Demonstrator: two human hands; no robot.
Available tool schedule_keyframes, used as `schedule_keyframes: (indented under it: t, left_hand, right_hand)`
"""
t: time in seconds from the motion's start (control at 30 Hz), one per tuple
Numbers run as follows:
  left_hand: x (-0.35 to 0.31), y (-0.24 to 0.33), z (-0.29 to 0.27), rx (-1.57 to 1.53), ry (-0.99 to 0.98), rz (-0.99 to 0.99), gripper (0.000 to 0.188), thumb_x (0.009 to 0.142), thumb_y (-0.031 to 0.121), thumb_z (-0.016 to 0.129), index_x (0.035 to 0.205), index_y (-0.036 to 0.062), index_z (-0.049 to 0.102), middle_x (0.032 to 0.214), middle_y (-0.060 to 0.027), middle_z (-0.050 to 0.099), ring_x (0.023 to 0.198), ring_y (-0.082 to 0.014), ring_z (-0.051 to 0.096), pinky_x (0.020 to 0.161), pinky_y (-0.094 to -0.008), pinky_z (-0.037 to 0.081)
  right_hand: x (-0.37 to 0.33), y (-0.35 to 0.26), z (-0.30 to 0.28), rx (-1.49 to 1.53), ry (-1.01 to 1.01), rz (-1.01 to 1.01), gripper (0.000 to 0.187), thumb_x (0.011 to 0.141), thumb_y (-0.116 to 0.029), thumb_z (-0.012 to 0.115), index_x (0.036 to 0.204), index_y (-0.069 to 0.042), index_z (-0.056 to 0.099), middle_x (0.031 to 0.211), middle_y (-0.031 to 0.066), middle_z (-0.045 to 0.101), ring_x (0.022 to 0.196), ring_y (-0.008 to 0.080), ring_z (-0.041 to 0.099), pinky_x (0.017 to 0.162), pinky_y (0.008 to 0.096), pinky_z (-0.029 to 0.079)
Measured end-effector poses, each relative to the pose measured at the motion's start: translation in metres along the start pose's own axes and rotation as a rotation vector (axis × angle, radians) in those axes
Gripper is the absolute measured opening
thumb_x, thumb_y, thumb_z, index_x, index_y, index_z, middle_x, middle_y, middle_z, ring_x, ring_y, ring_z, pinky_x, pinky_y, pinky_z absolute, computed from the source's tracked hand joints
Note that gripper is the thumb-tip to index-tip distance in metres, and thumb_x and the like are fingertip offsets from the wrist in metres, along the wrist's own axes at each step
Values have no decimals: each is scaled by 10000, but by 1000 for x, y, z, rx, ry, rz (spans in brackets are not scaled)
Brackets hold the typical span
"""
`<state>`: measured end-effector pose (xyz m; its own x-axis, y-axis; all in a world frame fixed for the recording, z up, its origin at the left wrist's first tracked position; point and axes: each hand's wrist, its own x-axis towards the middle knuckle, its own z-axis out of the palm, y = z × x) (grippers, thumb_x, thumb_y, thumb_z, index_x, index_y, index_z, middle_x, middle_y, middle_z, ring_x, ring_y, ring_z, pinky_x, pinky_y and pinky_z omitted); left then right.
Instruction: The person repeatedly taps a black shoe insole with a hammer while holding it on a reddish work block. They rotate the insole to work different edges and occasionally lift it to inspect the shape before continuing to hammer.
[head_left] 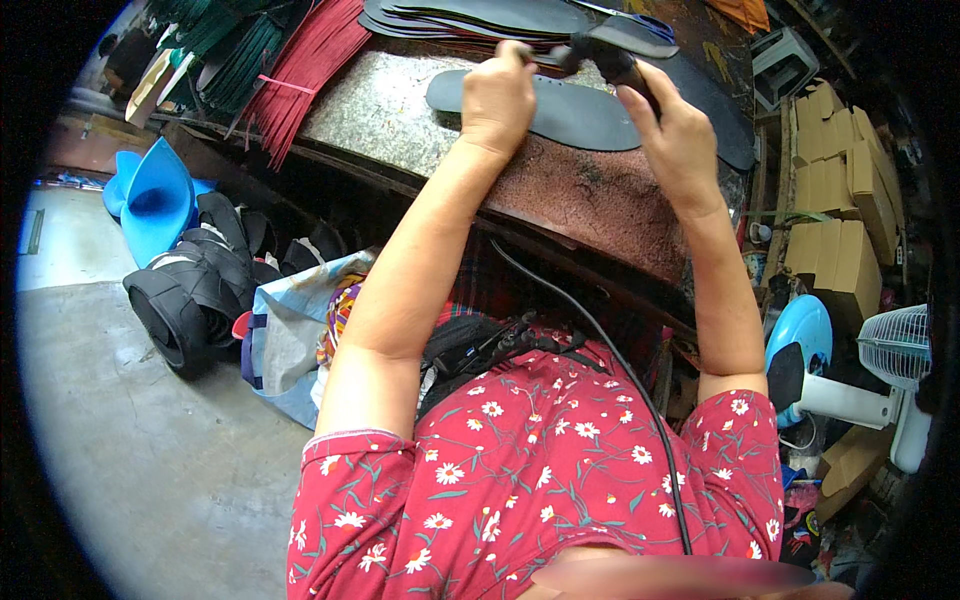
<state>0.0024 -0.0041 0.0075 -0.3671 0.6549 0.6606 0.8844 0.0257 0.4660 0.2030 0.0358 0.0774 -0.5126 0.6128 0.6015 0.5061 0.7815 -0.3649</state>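
A dark grey shoe sole lies flat across the worktable, with small marks near its left end. Over that sole my left hand is closed in a fist, its fingertips pinched at a small dark piece that I cannot make out. My right hand grips the black handle of what looks like a hammer. Its dark head points left, toward my left fingertips. Behind both hands sits a stack of dark soles. Scissors with a blue handle rest at the back, beside the stack.
Red straps hang over the table's left edge, near green straps. Blue foam sheets and black rolls stand on the floor at left. At right are cardboard boxes, a grey stool and a white fan.
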Motion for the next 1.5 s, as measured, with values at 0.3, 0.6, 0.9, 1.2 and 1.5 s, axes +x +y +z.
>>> schedule_keyframes:
  t: [0.3,0.6,0.9,1.2,1.5]
  left_hand:
    - [3,-16,3,-461,-79,-229,130,898,106,671,962,10,610,833,-109,720,765,-180,709,666,-297,573]
    - [1,-7,11,-540,14,-290,124,872,102,678,929,22,602,792,-143,696,716,-248,705,646,-347,567]
    - [1,-2,8,-250,-57,-60,177,868,145,711,974,40,615,816,-126,713,746,-256,711,665,-357,555]
    - [5,-7,16,-946,-74,-475,85,894,40,649,932,-15,597,820,-110,701,739,-149,694,635,-274,595]
    - [-2,10,13,-223,-79,75,205,847,206,728,945,54,631,809,-181,674,779,-375,670,679,-400,539]
  right_hand:
    - [3,-3,-48,201,96,-24,376,950,-283,654,1275,-96,625,780,-2,653,653,21,552,552,190,472]
    - [-7,13,-6,-32,-1,48,323,923,-373,628,1172,-167,634,908,156,699,845,382,673,684,440,530]
    - [0,-7,-42,272,285,-169,327,928,-272,669,1186,-73,640,881,118,689,750,212,673,624,300,520]
    - [-12,17,-21,33,33,48,334,925,-395,627,1161,-159,645,890,140,705,806,352,691,642,402,534]
    - [-2,-14,-36,125,182,-224,330,912,-303,677,1170,-102,646,946,183,693,826,335,698,700,368,545]
